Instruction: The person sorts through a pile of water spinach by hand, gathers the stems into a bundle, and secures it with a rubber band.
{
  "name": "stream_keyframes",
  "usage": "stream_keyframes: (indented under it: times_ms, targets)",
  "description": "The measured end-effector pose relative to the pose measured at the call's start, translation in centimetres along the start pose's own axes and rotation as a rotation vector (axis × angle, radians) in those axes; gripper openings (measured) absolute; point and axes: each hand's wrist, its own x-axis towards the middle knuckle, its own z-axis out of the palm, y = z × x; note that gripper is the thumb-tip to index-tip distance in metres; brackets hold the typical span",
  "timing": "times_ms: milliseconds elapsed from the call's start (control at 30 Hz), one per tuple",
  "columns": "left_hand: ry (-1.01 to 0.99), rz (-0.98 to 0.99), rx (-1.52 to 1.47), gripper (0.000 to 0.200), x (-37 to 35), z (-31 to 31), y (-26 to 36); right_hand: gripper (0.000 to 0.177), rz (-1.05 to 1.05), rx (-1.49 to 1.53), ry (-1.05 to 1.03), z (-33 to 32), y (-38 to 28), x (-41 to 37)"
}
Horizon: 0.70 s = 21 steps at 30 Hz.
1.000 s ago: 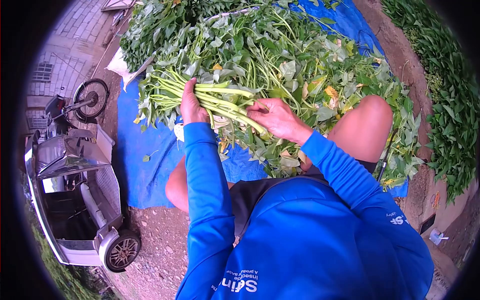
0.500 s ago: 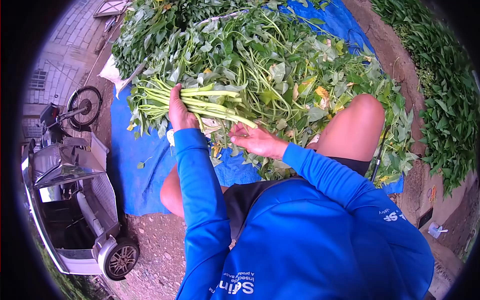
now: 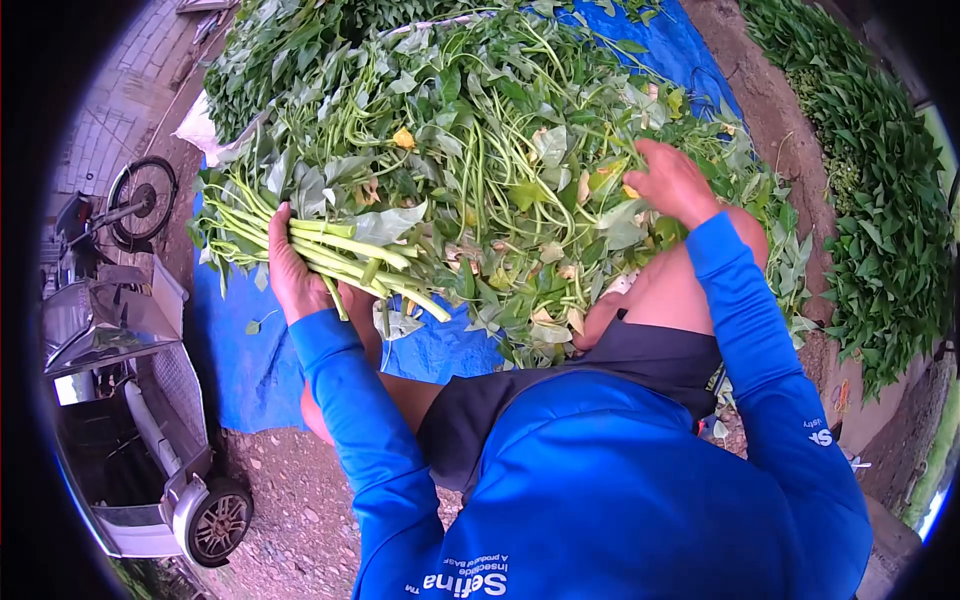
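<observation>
My left hand (image 3: 293, 268) is closed around a bunch of leafy green stems (image 3: 345, 250), which look like water spinach. Their thick pale ends point right, while thinner stalks and leaves spread out to the left. Over the right side of a big heap of loose greens (image 3: 490, 150) is my right hand (image 3: 672, 183), its fingers half curled with a gap between thumb and forefinger. A yellowed leaf (image 3: 629, 191) lies by its fingertips. Whether those fingers touch a stem is hard to make out.
Under the heap lies a blue tarp (image 3: 240, 350). A motorcycle with a metal sidecar (image 3: 140, 420) stands at the left. More green leaves (image 3: 880, 220) are piled along the right, past a strip of bare ground (image 3: 790, 150). My bent legs (image 3: 660, 290) border the heap's near side.
My right hand has left the cut ends of the bunch and moved right and up over the heap. My left hand has shifted left and slightly down, still holding the stems.
</observation>
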Motion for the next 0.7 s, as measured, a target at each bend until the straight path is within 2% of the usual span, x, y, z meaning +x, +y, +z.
stream_keyframes:
  times_ms: [100,133,167,200,267,333,400,433,533,567,667,700]
  targets:
    - [-0.036,-0.017,-0.043,0.021,-0.4,-1.4,-0.4,0.077,0.234,-0.295,0.217,0.1,-0.4,1.5]
    - [-0.034,-0.020,-0.067,0.022,-1.6,-0.7,-0.6,0.084,0.145,-0.020,0.072,2.3,-0.9,3.2]
    - [-0.027,-0.040,-0.084,0.025,-2.0,-0.4,-1.0,0.076,0.106,0.218,-0.033,4.7,-3.6,3.8]
    - [0.011,-0.053,-0.096,0.019,-3.6,1.0,-0.9,0.071,0.116,0.443,-0.260,8.9,-5.0,5.2]
    - [-0.037,-0.064,-0.127,0.021,-3.1,0.2,-1.5,0.071,0.170,0.454,-0.390,15.1,-11.0,6.0]
    - [-0.057,-0.102,-0.175,0.026,-3.8,-0.2,-1.7,0.080,0.300,0.440,-0.299,19.7,-15.7,7.9]
    - [-0.080,-0.105,-0.162,0.028,-4.4,-1.1,-1.7,0.099,0.408,0.432,-0.086,24.0,-18.3,9.6]
    - [-0.093,-0.098,-0.152,0.029,-4.8,-1.1,-1.6,0.089,0.478,0.443,-0.067,24.6,-19.1,10.2]
    - [-0.099,-0.087,-0.121,0.033,-5.4,-0.9,-1.1,0.076,0.479,0.282,-0.013,25.7,-19.3,11.7]
    - [-0.105,-0.084,-0.124,0.037,-5.4,-0.9,-0.9,0.071,0.429,0.254,-0.099,25.4,-18.4,12.8]
    - [-0.102,-0.072,-0.140,0.044,-5.2,-1.1,-0.4,0.072,0.435,0.433,-0.040,22.5,-17.2,13.8]
    - [-0.098,-0.062,-0.151,0.044,-5.1,-1.0,-0.4,0.072,0.364,0.393,0.037,21.5,-16.1,14.0]
